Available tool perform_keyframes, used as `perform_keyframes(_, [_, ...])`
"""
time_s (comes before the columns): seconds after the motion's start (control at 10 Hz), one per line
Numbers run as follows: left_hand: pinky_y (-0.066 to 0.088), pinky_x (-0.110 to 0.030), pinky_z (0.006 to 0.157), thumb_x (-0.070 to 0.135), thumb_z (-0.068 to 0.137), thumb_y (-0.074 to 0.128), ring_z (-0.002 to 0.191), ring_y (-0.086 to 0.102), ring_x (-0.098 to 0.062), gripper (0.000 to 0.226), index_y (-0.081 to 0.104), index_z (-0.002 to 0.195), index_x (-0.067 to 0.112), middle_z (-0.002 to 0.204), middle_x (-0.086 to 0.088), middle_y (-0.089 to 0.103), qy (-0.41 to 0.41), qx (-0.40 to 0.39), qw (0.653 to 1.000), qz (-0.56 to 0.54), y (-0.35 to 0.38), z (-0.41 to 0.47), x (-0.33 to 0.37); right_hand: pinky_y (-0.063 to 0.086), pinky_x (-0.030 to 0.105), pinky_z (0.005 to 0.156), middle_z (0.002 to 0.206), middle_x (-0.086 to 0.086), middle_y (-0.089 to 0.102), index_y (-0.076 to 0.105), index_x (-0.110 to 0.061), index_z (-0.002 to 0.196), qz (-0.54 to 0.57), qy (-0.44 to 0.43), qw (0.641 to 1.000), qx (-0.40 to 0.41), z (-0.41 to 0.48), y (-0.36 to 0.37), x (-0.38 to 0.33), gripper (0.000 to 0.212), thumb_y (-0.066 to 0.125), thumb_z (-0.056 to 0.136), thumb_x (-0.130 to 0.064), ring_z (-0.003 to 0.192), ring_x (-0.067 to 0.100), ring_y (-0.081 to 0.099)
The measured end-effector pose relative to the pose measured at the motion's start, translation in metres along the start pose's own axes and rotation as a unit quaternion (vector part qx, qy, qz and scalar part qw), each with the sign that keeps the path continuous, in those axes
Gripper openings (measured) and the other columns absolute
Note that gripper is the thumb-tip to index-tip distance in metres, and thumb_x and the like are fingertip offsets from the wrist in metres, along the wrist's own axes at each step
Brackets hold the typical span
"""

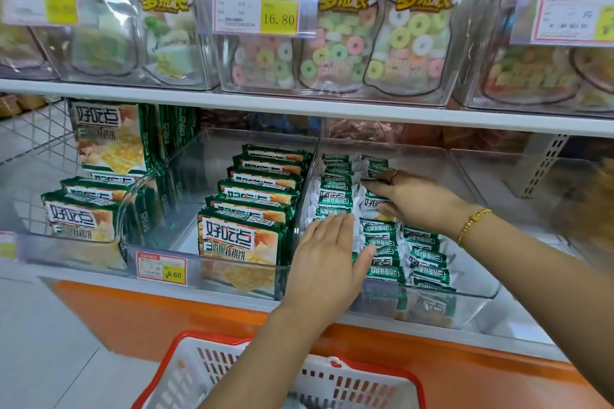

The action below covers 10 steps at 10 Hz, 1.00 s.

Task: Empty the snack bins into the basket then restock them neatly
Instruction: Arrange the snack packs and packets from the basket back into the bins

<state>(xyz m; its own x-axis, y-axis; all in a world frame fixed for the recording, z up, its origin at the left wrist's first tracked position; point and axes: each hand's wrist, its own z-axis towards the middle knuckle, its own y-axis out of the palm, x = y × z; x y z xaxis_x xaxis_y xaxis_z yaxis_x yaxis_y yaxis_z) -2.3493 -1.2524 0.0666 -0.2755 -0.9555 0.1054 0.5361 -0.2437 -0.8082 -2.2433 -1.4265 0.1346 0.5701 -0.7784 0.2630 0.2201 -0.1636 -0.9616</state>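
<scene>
Clear bins (478,312) on white shelf (525,329)

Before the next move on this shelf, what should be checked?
1. Small green-and-white snack packets in rows in the clear plastic bin: ok.
2. Left hand flat on the packets: ok.
3. Right hand gripping a packet: cannot tell.
4. Red-and-white plastic basket emptied: cannot tell, mostly hidden.
5. Larger green packs beside them standing in a row: ok.

A gold beaded bracelet (474,223) is worn at the wrist of the right hand (420,201); a ring (391,176) with a dark brownish top is worn on one finger
</scene>
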Motion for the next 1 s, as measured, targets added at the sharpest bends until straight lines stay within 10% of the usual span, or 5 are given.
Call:
perform_keyframes(0.3, [0.045, -0.037, 0.098, 0.05, 0.1, 0.008, 0.11, 0.063, -0.016, 0.073, 0.065, 0.12, 0.009, 0.117, -0.004, 0.068, 0.008, 0.02, 1.0, 0.006, 0.0, -0.001, 0.0, 0.053, 0.038, 0.076, 0.108, 0.01, 0.058, 0.044, -0.024, 0.136, -0.092, -0.015, 0.995, -0.042, 0.019, -0.021, 0.019, 0.037, 0.042, 0.099, -0.024, 0.092, 0.029, 0.058])
perform_keyframes(0.6, [0.045, -0.038, 0.099, 0.05, 0.1, 0.009, 0.111, 0.063, -0.018, 0.072, 0.064, 0.121, 0.009, 0.118, -0.005, 0.067, 0.002, 0.012, 1.0, 0.002, 0.002, -0.001, 0.001, 0.032, 0.045, 0.108, 0.157, 0.019, 0.004, -0.01, -0.016, 0.151, -0.133, 0.034, 0.988, -0.066, -0.005, 0.015, -0.029, 0.077, 0.043, 0.098, -0.035, 0.14, 0.036, 0.021])
perform_keyframes(0.8, [0.044, -0.037, 0.099, 0.05, 0.1, 0.008, 0.11, 0.063, -0.017, 0.073, 0.064, 0.121, 0.009, 0.117, -0.004, 0.068, 0.001, 0.012, 1.0, 0.002, 0.001, -0.001, 0.0, 0.035, 0.042, 0.103, 0.153, 0.017, 0.024, 0.001, -0.022, 0.152, -0.147, 0.013, 0.988, -0.043, 0.003, 0.008, -0.012, 0.072, 0.042, 0.094, -0.009, 0.134, 0.033, 0.032])
perform_keyframes(1.0, [0.045, -0.037, 0.098, 0.051, 0.1, 0.008, 0.109, 0.064, -0.017, 0.073, 0.065, 0.12, 0.01, 0.117, -0.004, 0.068, 0.0, 0.01, 1.0, 0.003, 0.001, 0.0, 0.001, 0.011, 0.047, 0.118, 0.159, 0.009, -0.008, -0.009, -0.018, 0.151, 0.105, 0.161, 0.978, -0.085, 0.006, 0.015, -0.008, 0.087, 0.04, 0.092, -0.06, 0.146, 0.03, -0.008])
